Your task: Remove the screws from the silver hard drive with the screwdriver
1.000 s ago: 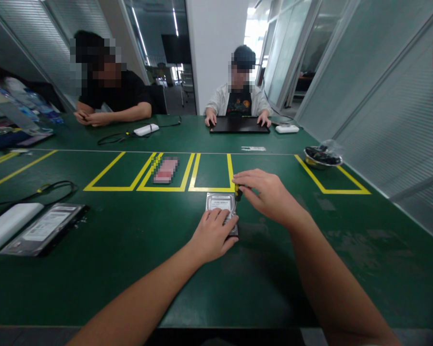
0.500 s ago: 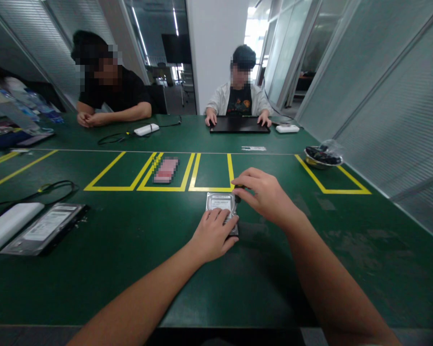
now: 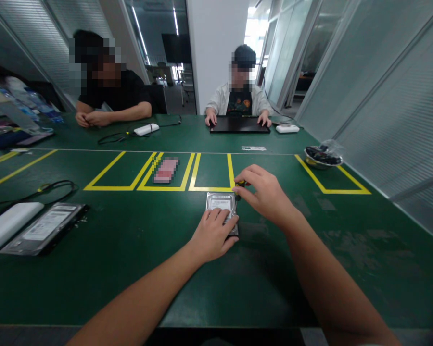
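Note:
A small silver hard drive [image 3: 221, 201] lies flat on the green table, label side up. Across its lower part rests my left hand [image 3: 214, 235], fingers over the top and thumb at the near right corner, gripping it in place. My right hand [image 3: 261, 190] is closed in a pinch round a short screwdriver [image 3: 240, 184] with a yellow and black handle. The screwdriver stands roughly upright at the drive's upper right edge. Its tip is too small to make out.
A larger hard drive [image 3: 48, 228] lies beside a white power strip [image 3: 12, 226] at left. Yellow tape [image 3: 216, 189] marks boxes ahead; a pink, blurred-out item [image 3: 166, 170] sits in one. A metal bowl [image 3: 323, 158] stands at right. Two people sit opposite, one holding a black panel [image 3: 240, 124].
My right hand's fingers have shifted slightly on the screwdriver, and more of its yellow and black handle shows. My left hand and the drive stay put. The person at left has turned their head.

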### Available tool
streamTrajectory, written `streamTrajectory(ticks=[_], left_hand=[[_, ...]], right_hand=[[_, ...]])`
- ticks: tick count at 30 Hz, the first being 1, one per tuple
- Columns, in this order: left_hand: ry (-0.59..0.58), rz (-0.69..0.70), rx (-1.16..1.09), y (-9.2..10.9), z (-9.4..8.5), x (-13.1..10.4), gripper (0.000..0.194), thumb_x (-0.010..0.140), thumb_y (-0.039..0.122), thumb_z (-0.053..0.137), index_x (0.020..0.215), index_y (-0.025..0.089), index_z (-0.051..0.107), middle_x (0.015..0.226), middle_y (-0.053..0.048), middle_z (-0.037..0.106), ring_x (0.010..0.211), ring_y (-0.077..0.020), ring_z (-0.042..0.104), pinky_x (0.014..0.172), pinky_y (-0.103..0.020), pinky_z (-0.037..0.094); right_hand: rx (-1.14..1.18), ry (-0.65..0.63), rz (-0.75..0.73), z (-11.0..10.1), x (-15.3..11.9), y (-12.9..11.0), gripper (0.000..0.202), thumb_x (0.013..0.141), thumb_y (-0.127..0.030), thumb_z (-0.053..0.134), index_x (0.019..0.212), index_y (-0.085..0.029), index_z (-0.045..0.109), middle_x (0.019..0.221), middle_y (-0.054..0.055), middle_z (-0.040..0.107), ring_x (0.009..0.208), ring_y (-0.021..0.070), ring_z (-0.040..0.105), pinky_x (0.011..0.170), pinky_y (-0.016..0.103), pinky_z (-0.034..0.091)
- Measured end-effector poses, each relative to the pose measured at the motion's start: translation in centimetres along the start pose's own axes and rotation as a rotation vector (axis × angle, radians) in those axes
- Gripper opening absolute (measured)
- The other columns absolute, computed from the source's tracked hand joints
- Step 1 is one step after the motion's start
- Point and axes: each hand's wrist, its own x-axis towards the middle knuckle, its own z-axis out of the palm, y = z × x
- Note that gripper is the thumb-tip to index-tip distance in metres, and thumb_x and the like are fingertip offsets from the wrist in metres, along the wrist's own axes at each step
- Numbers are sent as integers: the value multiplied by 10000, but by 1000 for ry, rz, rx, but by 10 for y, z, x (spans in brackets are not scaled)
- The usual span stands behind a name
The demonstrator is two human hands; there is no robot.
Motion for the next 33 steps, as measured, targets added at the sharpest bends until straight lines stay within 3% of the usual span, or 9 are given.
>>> streamTrajectory(ticks=[7,10,16,20,25,29,33], left_hand=[[-1,6,-1,0,-1,0,517,887,458,579,1344,226,510,1273,-128,532,1158,-315,453,967,-474,381],[0,6,-3,0,0,0,531,885,459,584,1355,226,503,1271,-127,534,1155,-316,457,971,-474,383],[1,14,-9,-2,1,0,529,883,460,586,1348,220,506,1263,-126,540,1153,-317,466,972,-480,397],[17,25,-32,-4,2,-1,502,889,448,579,1323,205,515,1256,-127,547,1148,-314,480,972,-481,411],[54,13,-82,-6,2,-1,441,894,438,575,1256,190,542,1200,-124,574,1105,-296,517,958,-467,432],[47,12,-81,-5,1,-1,439,898,437,569,1251,178,543,1189,-124,577,1102,-296,520,958,-466,434],[37,11,-79,-5,1,-1,436,895,433,575,1246,175,546,1188,-124,578,1100,-295,519,955,-466,437]], right_hand=[[-15,5,24,-1,-2,3,182,881,-139,585,1054,-181,623,1033,73,705,941,215,638,867,369,497],[44,17,-5,0,-1,2,148,869,-141,597,1009,-183,622,1049,79,684,976,208,628,867,343,501],[-26,39,13,1,0,3,74,871,-195,643,941,-180,625,928,59,670,866,195,623,793,328,499],[-23,48,7,1,-2,6,171,861,-164,642,1032,-169,641,1011,73,718,921,224,659,851,375,513],[29,55,-28,0,-2,6,169,852,-128,618,1008,-182,654,1093,87,696,1027,230,646,919,394,510],[0,56,-5,2,0,4,97,848,-190,666,944,-173,661,988,82,656,916,208,631,810,354,527],[-26,63,-15,2,0,6,170,855,-167,658,1025,-161,654,983,79,685,932,217,634,852,374,517]])
